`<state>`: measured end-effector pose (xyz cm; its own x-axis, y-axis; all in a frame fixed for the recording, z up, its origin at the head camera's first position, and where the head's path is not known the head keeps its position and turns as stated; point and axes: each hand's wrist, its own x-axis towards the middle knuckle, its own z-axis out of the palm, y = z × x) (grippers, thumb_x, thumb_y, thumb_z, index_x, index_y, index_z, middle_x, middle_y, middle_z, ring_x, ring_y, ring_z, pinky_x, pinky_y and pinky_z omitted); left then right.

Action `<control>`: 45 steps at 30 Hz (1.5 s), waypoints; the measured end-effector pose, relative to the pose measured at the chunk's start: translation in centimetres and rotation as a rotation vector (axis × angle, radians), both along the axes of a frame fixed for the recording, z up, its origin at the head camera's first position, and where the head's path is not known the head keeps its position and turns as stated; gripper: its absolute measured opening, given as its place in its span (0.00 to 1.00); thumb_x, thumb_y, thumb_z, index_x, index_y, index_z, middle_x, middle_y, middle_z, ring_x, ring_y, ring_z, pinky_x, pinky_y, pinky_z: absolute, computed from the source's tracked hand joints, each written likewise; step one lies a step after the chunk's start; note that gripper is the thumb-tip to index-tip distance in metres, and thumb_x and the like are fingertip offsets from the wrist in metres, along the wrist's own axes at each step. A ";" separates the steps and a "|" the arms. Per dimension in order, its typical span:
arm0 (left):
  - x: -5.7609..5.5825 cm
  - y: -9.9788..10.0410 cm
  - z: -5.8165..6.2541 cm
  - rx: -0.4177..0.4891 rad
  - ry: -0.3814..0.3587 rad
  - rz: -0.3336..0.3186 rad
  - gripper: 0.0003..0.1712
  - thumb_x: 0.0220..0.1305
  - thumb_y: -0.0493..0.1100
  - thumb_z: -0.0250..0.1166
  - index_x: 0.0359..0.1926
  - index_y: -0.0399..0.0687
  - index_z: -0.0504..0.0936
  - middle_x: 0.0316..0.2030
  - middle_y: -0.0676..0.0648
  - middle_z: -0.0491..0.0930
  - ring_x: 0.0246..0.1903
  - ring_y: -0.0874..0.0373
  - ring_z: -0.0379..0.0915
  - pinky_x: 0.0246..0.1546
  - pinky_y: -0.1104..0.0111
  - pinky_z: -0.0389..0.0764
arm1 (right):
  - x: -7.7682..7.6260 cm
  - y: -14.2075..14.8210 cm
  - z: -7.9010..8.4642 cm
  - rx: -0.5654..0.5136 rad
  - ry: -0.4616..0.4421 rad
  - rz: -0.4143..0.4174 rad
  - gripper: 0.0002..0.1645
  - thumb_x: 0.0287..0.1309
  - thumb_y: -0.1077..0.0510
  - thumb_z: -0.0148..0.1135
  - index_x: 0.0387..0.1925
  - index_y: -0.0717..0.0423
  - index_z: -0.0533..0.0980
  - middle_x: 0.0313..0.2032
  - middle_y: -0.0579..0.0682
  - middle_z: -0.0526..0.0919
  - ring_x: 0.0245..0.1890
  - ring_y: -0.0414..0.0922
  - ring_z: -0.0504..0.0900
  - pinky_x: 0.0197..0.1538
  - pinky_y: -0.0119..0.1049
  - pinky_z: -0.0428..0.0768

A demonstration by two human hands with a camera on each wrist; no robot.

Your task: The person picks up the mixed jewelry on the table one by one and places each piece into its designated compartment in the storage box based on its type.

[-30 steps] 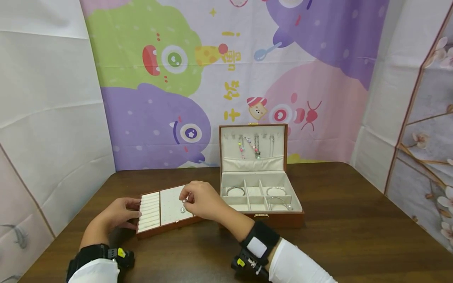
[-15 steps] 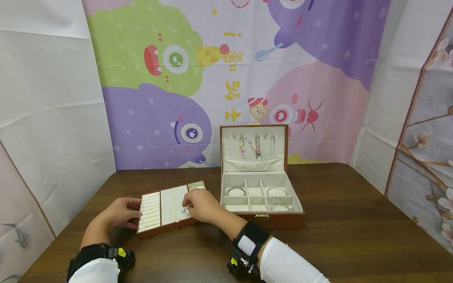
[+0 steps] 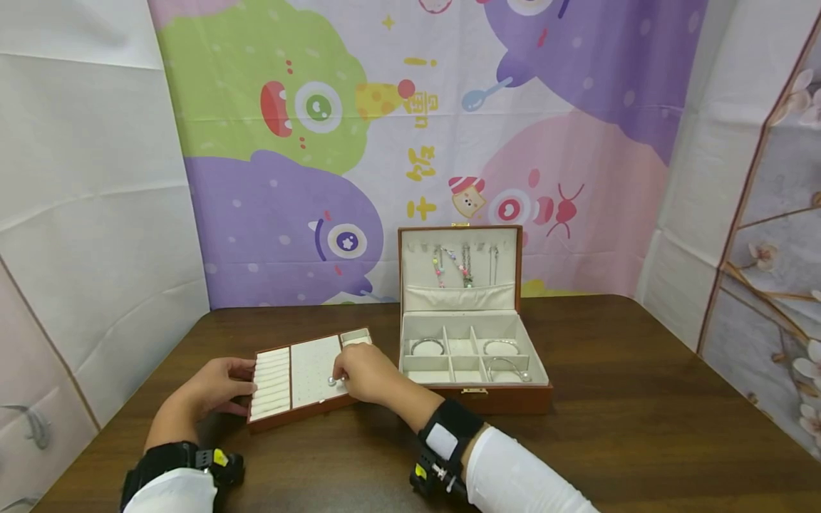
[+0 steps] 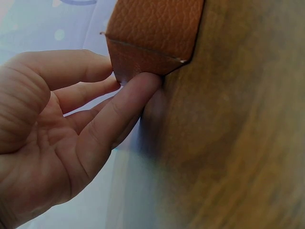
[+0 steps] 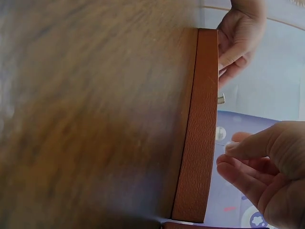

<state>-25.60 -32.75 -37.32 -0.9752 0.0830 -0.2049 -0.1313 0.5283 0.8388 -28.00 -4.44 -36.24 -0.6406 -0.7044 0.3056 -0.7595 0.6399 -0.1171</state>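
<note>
A brown tray (image 3: 314, 410) lies on the table, with ring rolls (image 3: 271, 385) at its left and a pale dotted earring panel (image 3: 314, 363) in the middle. My left hand (image 3: 218, 387) touches the tray's left end with its fingers fairly straight; the left wrist view shows fingertips against the brown end face. Over the panel, my right hand (image 3: 368, 372) pinches a small pearl earring (image 5: 231, 146) between thumb and index finger, its stem hidden. A second pearl earring (image 3: 331, 381) sits on the panel right beside those fingertips.
Right of the tray stands a brown jewellery box (image 3: 494, 399) with its lid raised. Necklaces (image 3: 465, 267) hang inside the lid, and bracelets (image 3: 426, 347) lie in several compartments. A printed cloth (image 3: 276, 235) hangs behind the wooden table (image 3: 609, 399).
My right hand has come down closer to the earring panel, uncovering the tray's small right compartment. In the last half second it has barely shifted. The left hand stays at the tray's end.
</note>
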 end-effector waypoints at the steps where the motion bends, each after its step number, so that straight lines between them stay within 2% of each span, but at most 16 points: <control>1: 0.0 0.0 0.0 0.001 0.001 0.001 0.35 0.66 0.30 0.61 0.67 0.21 0.56 0.57 0.24 0.67 0.41 0.49 0.77 0.38 0.54 0.84 | 0.0 0.0 0.0 0.001 -0.004 -0.002 0.13 0.48 0.69 0.64 0.31 0.50 0.87 0.32 0.39 0.86 0.38 0.36 0.82 0.42 0.25 0.78; 9: 0.2 0.3 0.3 -0.004 0.005 0.009 0.35 0.65 0.29 0.61 0.67 0.21 0.56 0.57 0.23 0.66 0.40 0.48 0.77 0.38 0.54 0.84 | 0.2 0.0 -0.1 0.026 -0.059 0.005 0.16 0.49 0.70 0.64 0.35 0.50 0.88 0.34 0.39 0.87 0.40 0.35 0.83 0.41 0.22 0.77; 19: 0.2 0.0 -0.1 0.007 0.009 0.008 0.34 0.64 0.29 0.62 0.66 0.20 0.57 0.55 0.24 0.67 0.39 0.49 0.77 0.38 0.54 0.84 | 0.2 -0.1 -0.3 0.053 -0.041 0.028 0.15 0.50 0.69 0.64 0.35 0.50 0.88 0.34 0.39 0.87 0.39 0.35 0.83 0.41 0.22 0.77; 23: 0.1 0.1 -0.2 0.008 0.003 0.008 0.34 0.64 0.29 0.62 0.66 0.20 0.57 0.55 0.25 0.68 0.40 0.49 0.77 0.38 0.54 0.84 | 0.3 0.0 0.0 0.072 -0.040 0.033 0.15 0.49 0.69 0.64 0.35 0.49 0.87 0.34 0.38 0.86 0.38 0.35 0.82 0.41 0.22 0.76; 26: 0.2 0.2 0.0 -0.004 0.005 0.003 0.34 0.64 0.29 0.62 0.66 0.20 0.57 0.55 0.25 0.68 0.40 0.49 0.77 0.38 0.54 0.84 | 0.3 0.1 0.6 0.075 -0.054 0.007 0.17 0.49 0.70 0.62 0.37 0.49 0.87 0.35 0.39 0.86 0.40 0.37 0.82 0.43 0.24 0.77; 32: 0.2 0.3 0.9 -0.050 0.012 -0.029 0.35 0.64 0.31 0.63 0.65 0.18 0.57 0.56 0.22 0.67 0.43 0.44 0.77 0.37 0.53 0.84 | -0.2 0.1 2.0 0.047 -0.069 -0.086 0.16 0.54 0.69 0.59 0.42 0.54 0.85 0.40 0.45 0.85 0.46 0.43 0.82 0.50 0.32 0.79; 35: 0.2 0.2 1.3 -0.083 0.020 -0.018 0.37 0.64 0.34 0.64 0.64 0.16 0.56 0.56 0.21 0.66 0.45 0.40 0.76 0.36 0.53 0.84 | -0.8 -0.1 2.6 0.038 -0.104 -0.195 0.10 0.53 0.66 0.61 0.38 0.58 0.82 0.38 0.48 0.83 0.43 0.44 0.80 0.47 0.33 0.78; 38: 0.2 0.2 1.6 -0.090 0.012 0.013 0.38 0.63 0.35 0.64 0.64 0.14 0.55 0.54 0.20 0.66 0.46 0.37 0.74 0.35 0.53 0.84 | -1.4 -0.5 2.6 0.029 -0.198 -0.329 0.02 0.55 0.63 0.62 0.31 0.59 0.79 0.37 0.52 0.80 0.39 0.46 0.77 0.39 0.36 0.77; 41: 0.2 0.2 1.7 -0.079 -0.029 0.031 0.39 0.63 0.35 0.63 0.63 0.13 0.53 0.54 0.19 0.64 0.48 0.33 0.72 0.36 0.53 0.84 | -1.7 -1.2 2.3 0.042 -0.294 -0.451 0.06 0.57 0.60 0.63 0.32 0.61 0.80 0.42 0.57 0.79 0.39 0.49 0.78 0.37 0.39 0.78; 43: 0.3 0.2 1.7 -0.070 -0.060 0.030 0.40 0.63 0.35 0.63 0.63 0.12 0.52 0.56 0.17 0.61 0.52 0.30 0.69 0.37 0.53 0.84 | -1.9 -1.5 1.9 0.070 -0.331 -0.518 0.08 0.57 0.59 0.63 0.37 0.60 0.81 0.45 0.57 0.79 0.41 0.50 0.78 0.35 0.39 0.79; 45: 0.4 0.2 1.7 -0.063 -0.077 0.025 0.40 0.63 0.35 0.63 0.63 0.12 0.51 0.57 0.17 0.60 0.54 0.28 0.67 0.37 0.53 0.84 | -2.1 -1.8 1.5 0.089 -0.355 -0.570 0.10 0.57 0.59 0.62 0.40 0.58 0.82 0.45 0.56 0.80 0.39 0.49 0.79 0.32 0.39 0.79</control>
